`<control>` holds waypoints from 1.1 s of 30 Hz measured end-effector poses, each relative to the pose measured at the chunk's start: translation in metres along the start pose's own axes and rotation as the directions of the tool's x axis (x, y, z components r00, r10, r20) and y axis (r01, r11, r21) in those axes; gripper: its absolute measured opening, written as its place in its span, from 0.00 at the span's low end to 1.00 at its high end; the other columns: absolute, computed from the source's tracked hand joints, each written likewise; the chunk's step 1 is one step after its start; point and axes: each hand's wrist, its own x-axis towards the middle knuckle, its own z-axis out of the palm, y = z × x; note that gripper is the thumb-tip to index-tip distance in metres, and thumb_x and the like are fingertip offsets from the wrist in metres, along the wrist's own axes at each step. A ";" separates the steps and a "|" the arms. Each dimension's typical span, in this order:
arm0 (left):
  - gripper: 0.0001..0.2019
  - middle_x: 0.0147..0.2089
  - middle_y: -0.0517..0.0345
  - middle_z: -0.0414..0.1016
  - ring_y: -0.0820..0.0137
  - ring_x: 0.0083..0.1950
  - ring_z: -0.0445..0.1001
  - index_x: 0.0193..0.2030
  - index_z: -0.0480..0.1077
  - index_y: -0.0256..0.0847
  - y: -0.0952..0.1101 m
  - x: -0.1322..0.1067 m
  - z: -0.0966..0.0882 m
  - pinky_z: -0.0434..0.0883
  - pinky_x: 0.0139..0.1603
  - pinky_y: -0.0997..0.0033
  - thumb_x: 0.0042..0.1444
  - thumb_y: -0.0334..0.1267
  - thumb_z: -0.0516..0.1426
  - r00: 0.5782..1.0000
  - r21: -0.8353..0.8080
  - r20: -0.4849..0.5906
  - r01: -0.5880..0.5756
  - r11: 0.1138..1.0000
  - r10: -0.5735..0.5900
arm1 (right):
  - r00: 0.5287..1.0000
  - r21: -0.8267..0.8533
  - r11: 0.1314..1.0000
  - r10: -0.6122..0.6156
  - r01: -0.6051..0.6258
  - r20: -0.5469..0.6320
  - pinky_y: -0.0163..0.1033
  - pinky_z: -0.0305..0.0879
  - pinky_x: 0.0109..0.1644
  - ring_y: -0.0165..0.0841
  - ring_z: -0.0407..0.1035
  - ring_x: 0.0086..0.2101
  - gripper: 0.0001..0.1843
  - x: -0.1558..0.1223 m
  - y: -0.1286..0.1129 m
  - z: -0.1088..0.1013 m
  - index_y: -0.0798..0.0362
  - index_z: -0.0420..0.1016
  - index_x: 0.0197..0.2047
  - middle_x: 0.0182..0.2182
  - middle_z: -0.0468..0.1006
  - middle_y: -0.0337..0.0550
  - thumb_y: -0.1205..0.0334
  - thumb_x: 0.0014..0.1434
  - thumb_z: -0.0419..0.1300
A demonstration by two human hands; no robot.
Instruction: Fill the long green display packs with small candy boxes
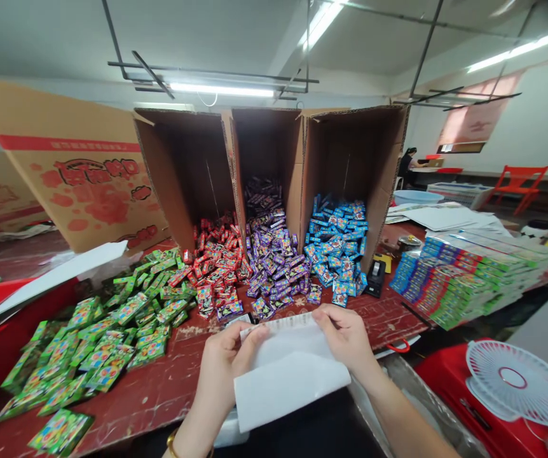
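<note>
A white paper bag (288, 375) with a printed strip along its top edge is held up over the near edge of the red table (159, 388). My left hand (224, 369) pinches its left top corner, thumb on the front. My right hand (348, 337) grips the right top corner with fingers curled. Behind the bag lie heaps of small packets: green (112, 331), red (214, 267), purple (274, 261) and blue (335, 248).
Three open cardboard boxes (264, 152) lie tipped on their sides, spilling the red, purple and blue packets. A large printed carton (74, 172) stands at left. Stacked sorted packs (465, 273) sit at right beside a black tape dispenser (376, 278). A white fan (517, 381) is at lower right. A person sits far back right.
</note>
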 end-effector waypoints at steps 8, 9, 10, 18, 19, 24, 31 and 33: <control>0.16 0.18 0.66 0.64 0.79 0.20 0.57 0.21 0.69 0.35 0.003 0.001 0.010 0.54 0.21 0.80 0.39 0.47 0.66 0.969 -0.429 0.098 0.245 0.869 -0.225 | 0.999 -0.015 1.000 -0.023 0.023 0.032 0.33 0.53 0.25 0.29 0.57 0.22 0.19 -0.002 0.012 -0.006 0.54 0.64 0.22 0.19 0.62 0.36 0.54 0.62 0.50; 0.16 0.18 0.66 0.65 0.79 0.20 0.58 0.21 0.68 0.36 0.002 0.001 0.011 0.55 0.21 0.80 0.40 0.47 0.66 0.962 -0.495 0.121 0.271 0.826 -0.244 | 0.998 -0.007 0.999 -0.040 0.041 0.048 0.33 0.54 0.26 0.29 0.58 0.23 0.18 -0.003 0.013 -0.007 0.54 0.64 0.23 0.20 0.63 0.37 0.55 0.62 0.50; 0.17 0.18 0.65 0.66 0.79 0.20 0.59 0.22 0.68 0.36 0.001 0.001 0.013 0.56 0.21 0.80 0.41 0.48 0.65 0.957 -0.544 0.137 0.288 0.788 -0.255 | 0.996 0.001 0.998 -0.060 0.060 0.062 0.33 0.56 0.27 0.30 0.60 0.24 0.17 -0.004 0.013 -0.008 0.54 0.65 0.24 0.22 0.65 0.38 0.56 0.62 0.51; 0.12 0.27 0.57 0.77 0.74 0.28 0.70 0.31 0.76 0.37 -0.002 -0.001 0.016 0.66 0.29 0.79 0.41 0.42 0.66 0.966 -0.613 0.048 0.230 0.756 -0.254 | 0.991 0.083 0.989 -0.122 0.125 -0.049 0.33 0.62 0.37 0.32 0.66 0.32 0.06 -0.006 0.016 -0.005 0.53 0.70 0.29 0.27 0.71 0.40 0.63 0.58 0.57; 0.12 0.28 0.57 0.77 0.74 0.29 0.70 0.31 0.76 0.37 -0.002 -0.001 0.016 0.67 0.31 0.79 0.40 0.41 0.66 0.967 -0.610 0.037 0.222 0.760 -0.253 | 0.992 0.089 0.989 -0.113 0.118 -0.058 0.33 0.63 0.37 0.32 0.66 0.32 0.06 -0.005 0.017 -0.005 0.53 0.70 0.29 0.27 0.72 0.41 0.62 0.58 0.57; 0.09 0.26 0.58 0.77 0.74 0.28 0.70 0.28 0.75 0.37 -0.003 0.000 0.015 0.66 0.30 0.78 0.42 0.40 0.65 0.974 -0.556 0.030 0.203 0.806 -0.224 | 0.995 0.061 0.998 -0.002 0.009 -0.102 0.32 0.62 0.30 0.31 0.65 0.27 0.10 -0.004 0.016 -0.005 0.54 0.70 0.27 0.24 0.71 0.40 0.58 0.56 0.58; 0.13 0.21 0.62 0.69 0.75 0.23 0.64 0.26 0.69 0.37 -0.009 -0.007 0.018 0.61 0.24 0.78 0.52 0.46 0.57 0.991 -0.297 0.004 0.129 0.946 -0.134 | 0.988 0.010 0.995 0.102 -0.101 -0.120 0.31 0.56 0.22 0.29 0.60 0.20 0.19 -0.008 0.018 -0.005 0.54 0.65 0.20 0.17 0.63 0.36 0.51 0.57 0.54; 0.14 0.21 0.62 0.68 0.73 0.24 0.65 0.27 0.67 0.38 -0.016 -0.006 0.020 0.62 0.25 0.76 0.54 0.47 0.54 0.995 -0.184 0.028 0.096 0.978 -0.093 | 0.987 -0.036 0.995 0.091 -0.096 -0.130 0.31 0.56 0.23 0.28 0.59 0.21 0.20 -0.009 0.028 -0.005 0.54 0.64 0.20 0.17 0.63 0.36 0.51 0.58 0.53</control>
